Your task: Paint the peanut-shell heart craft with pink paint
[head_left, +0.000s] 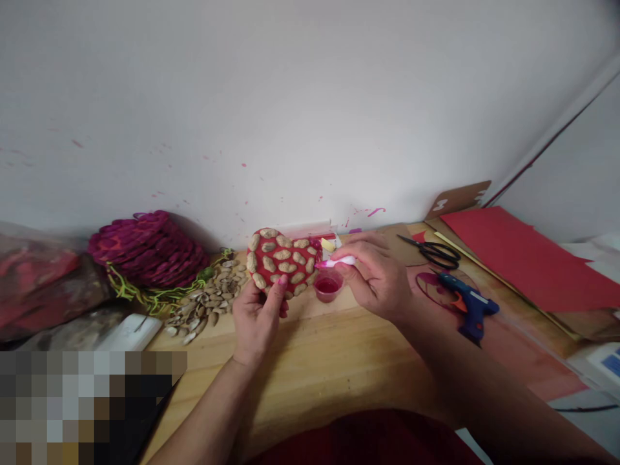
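My left hand (256, 320) is closed on a red heart-shaped piece (276, 263), thumb on its front face. Whole-looking peanut shells are spread over the heart, and its right edge looks wet and dark red. In the fingers of my right hand (378, 278) is a small white paint applicator (343, 260) with a pink-stained tip; whether it is a brush is too small to tell. That tip is at the heart's right edge. Just below it stands a small clear cup (328, 289) of red paint, on the wooden table (310, 361).
Loose peanut shells (213, 300) lie to the left, before a purple woven basket (148, 248). On the right are black scissors (438, 254), a blue glue gun (467, 307) and red sheets (523, 258). A paint-spattered wall (290, 129) rises behind. A white box-like object (133, 332) lies at left.
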Tool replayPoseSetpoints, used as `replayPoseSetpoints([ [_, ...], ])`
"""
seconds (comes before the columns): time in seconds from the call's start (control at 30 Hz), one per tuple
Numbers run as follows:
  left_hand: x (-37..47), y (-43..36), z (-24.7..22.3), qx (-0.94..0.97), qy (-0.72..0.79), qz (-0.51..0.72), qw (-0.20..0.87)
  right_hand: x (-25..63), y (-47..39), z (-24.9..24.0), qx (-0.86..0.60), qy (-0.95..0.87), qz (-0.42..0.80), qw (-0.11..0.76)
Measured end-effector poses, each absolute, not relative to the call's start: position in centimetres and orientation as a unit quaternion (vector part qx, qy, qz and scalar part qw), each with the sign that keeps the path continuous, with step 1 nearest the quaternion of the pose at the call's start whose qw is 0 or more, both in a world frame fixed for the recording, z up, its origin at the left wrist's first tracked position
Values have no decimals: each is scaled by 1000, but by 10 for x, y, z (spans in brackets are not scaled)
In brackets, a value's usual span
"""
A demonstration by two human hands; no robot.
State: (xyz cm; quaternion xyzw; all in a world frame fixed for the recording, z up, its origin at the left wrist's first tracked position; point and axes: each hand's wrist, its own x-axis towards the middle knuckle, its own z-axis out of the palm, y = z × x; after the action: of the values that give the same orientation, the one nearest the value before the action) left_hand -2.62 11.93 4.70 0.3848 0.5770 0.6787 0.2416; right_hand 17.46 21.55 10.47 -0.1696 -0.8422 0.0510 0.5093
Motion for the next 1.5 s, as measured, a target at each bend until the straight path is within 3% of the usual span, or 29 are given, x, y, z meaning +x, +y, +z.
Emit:
replayPoseSetpoints([
  [0.3,-27,120,44,386,578,677,242,176,215,107,-173,-854,58,487],
  [0.47,-26,120,47,386,578,681,231,181,216,112,-213,-825,81,517],
  [0.73,-27,121,46,383,588,680,210,174,234,85,-247,-909,122,313],
  [1.17,-29,122,42,370,573,692,235,171,232,85,-275,-916,127,264],
  [1.3,-33,125,34,344,548,710,277,178,236,91,-294,-891,163,304],
  [1.5,-36,130,31,296,520,727,338,191,248,100,-318,-756,304,484],
])
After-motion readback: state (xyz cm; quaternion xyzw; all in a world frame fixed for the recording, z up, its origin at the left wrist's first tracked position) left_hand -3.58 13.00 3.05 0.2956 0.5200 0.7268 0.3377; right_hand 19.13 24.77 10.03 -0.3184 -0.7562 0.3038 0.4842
